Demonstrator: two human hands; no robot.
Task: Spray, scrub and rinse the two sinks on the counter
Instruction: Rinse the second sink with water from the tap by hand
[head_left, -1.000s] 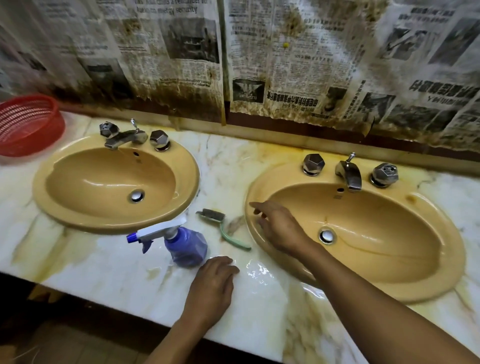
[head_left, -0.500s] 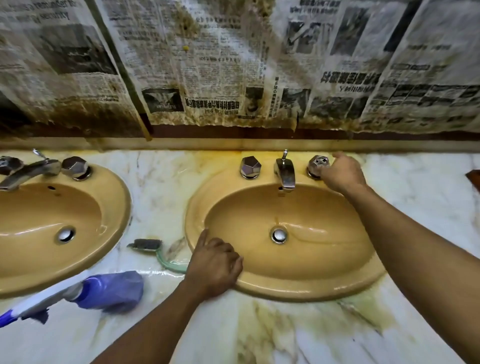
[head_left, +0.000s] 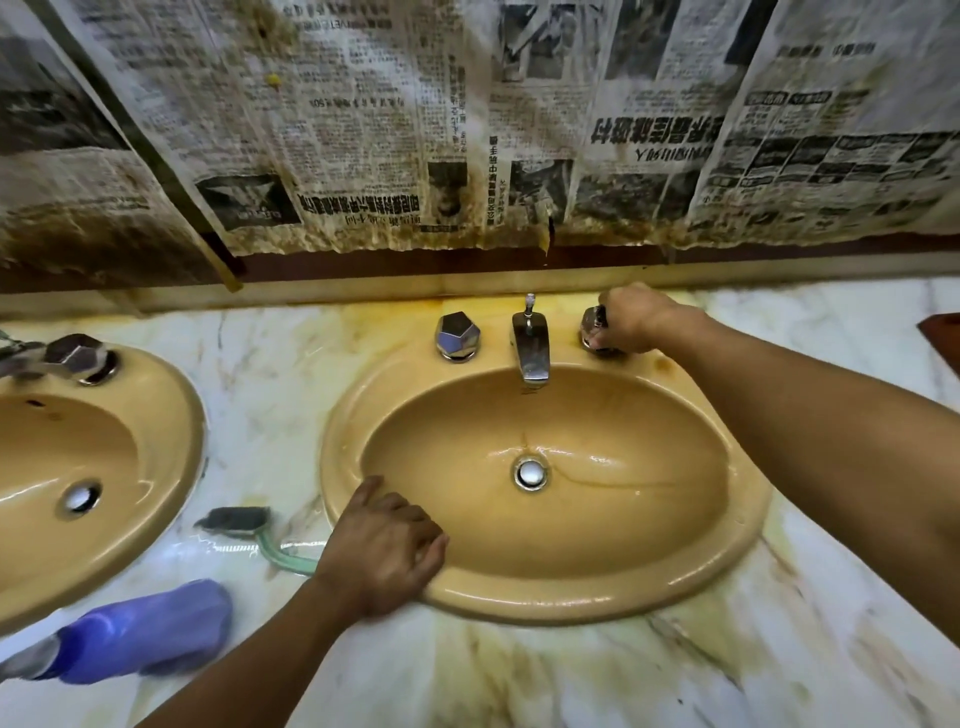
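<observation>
The right yellow sink (head_left: 737, 525) fills the middle of the view, with a chrome spout (head_left: 531, 349) and a left tap knob (head_left: 457, 335) behind its bowl. My right hand (head_left: 631, 317) is closed around the right tap knob (head_left: 589, 319). My left hand (head_left: 382, 543) rests on the sink's front-left rim, fingers curled over the edge, holding nothing. The left yellow sink (head_left: 156, 467) is partly in view at the left edge. A green-handled scrub brush (head_left: 241, 522) lies on the counter between the sinks. A purple spray bottle (head_left: 140, 631) lies at the lower left.
The stained marble counter (head_left: 519, 670) runs under both sinks. Stained newspaper (head_left: 467, 130) covers the wall behind. The left sink's tap knob (head_left: 78, 356) shows at the left. A brown object's corner (head_left: 943, 332) pokes in at the right edge.
The view has swung right to centre on the right sink. My right hand has closed fully over the right tap knob. My left hand has stayed on the front rim.
</observation>
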